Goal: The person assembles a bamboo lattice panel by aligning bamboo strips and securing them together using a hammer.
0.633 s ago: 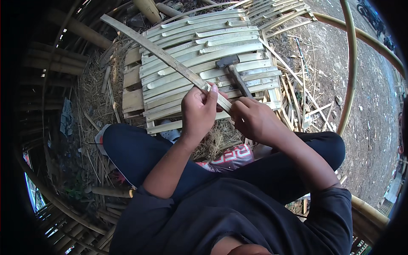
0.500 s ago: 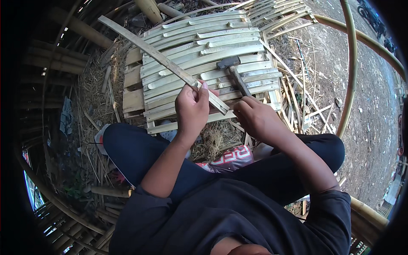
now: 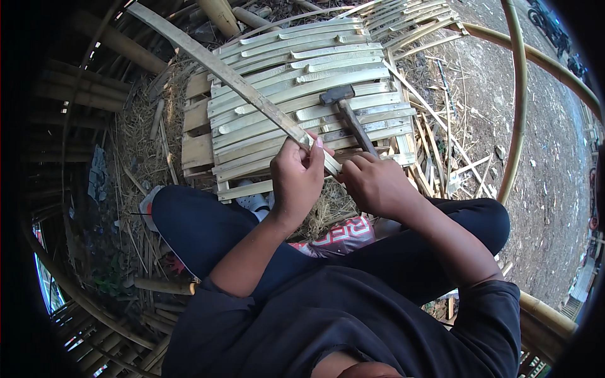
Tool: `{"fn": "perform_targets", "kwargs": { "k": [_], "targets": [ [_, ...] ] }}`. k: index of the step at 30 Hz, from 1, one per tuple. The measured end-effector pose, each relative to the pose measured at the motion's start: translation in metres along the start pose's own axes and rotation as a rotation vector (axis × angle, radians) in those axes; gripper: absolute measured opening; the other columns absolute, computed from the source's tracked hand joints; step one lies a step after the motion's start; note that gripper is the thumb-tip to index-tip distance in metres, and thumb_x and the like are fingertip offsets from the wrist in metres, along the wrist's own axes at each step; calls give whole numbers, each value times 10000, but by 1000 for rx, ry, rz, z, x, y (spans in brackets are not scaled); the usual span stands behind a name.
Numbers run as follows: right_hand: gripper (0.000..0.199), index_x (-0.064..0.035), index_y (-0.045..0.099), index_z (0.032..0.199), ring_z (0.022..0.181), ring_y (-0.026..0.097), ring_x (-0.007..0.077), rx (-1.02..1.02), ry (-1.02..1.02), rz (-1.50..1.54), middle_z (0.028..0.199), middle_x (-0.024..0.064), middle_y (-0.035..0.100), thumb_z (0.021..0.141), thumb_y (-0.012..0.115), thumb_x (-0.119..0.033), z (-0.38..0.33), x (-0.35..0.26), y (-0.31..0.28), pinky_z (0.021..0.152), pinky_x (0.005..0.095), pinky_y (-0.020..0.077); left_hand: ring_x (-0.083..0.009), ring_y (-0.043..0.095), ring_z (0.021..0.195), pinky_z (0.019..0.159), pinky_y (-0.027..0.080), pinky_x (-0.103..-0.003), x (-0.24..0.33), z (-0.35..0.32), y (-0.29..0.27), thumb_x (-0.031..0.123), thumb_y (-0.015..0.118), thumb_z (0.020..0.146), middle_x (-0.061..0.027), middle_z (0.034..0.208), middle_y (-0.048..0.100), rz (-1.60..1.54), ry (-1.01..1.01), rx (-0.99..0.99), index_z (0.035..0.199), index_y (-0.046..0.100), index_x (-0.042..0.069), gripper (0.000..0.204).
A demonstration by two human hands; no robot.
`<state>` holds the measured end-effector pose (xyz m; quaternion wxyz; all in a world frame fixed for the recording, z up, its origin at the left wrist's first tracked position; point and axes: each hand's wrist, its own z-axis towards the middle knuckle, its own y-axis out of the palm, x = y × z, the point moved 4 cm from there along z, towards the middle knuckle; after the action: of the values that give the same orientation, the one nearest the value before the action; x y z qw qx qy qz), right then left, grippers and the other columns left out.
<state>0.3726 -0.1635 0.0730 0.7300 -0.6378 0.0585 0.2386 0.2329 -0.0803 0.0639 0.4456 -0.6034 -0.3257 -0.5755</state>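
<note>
My left hand (image 3: 296,178) is closed round a long, flat bamboo strip (image 3: 230,77) near its lower end, thumb along the top. The strip slants up to the far left, above the slats. At the strip's near end, the curled fingers of my right hand (image 3: 378,186) close on it; their tips are partly hidden. Just beyond that hand a hammer (image 3: 340,96) lies on the slatted bamboo panel (image 3: 296,116), its dark head away from me. The handle's near end disappears behind my right hand.
A second slatted piece (image 3: 409,19) stands beyond the panel. Loose bamboo slivers (image 3: 435,148) litter the ground at right. A curved bamboo pole (image 3: 520,101) rises there. Under the panel's near edge are shavings (image 3: 328,201), between my crossed legs (image 3: 201,227). Bamboo poles (image 3: 94,91) line the left.
My left hand has slid the strip's near end toward my right hand, whose fingers now meet it. Both hands are slightly lower. The hammer has stayed on the panel.
</note>
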Motion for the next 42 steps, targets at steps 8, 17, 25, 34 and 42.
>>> {"fn": "perform_targets", "kwargs": {
  "k": [8,17,25,34,42],
  "targets": [
    [113,-88,605,872,654,648,339,-114,-17,175,749,98,630,815,688,-139,1,-1,-4,566,452,502,-91,677,642,527,495,-251,-9,0,7,83,580,1017,-128,757,732,-60,3,45,1028,589,-52,135],
    [103,-54,606,741,581,618,386,-54,6,397,592,154,594,774,681,-117,1,5,1,573,502,485,-123,696,686,605,533,-261,-11,9,7,90,558,1025,-126,764,720,46,-96,-49,1062,586,-63,160],
    [91,-29,588,726,565,611,358,-54,-23,475,611,142,586,746,677,-23,4,5,-7,553,436,477,-98,670,668,593,509,-257,-15,12,6,118,575,1023,-119,772,729,91,-109,-70,1047,610,-54,177],
    [65,-40,645,739,600,634,375,-103,21,532,613,156,617,751,697,-78,6,6,-7,597,458,504,-89,665,661,600,500,-253,-17,14,6,128,579,1019,-111,770,736,74,-145,-87,1062,616,-48,185],
    [119,-20,643,722,617,638,409,-111,98,399,625,191,622,782,665,-119,2,9,7,624,497,516,-143,666,566,544,493,-323,-55,21,4,245,628,990,-103,668,712,318,-167,-170,879,671,-32,301]
  ]
}}
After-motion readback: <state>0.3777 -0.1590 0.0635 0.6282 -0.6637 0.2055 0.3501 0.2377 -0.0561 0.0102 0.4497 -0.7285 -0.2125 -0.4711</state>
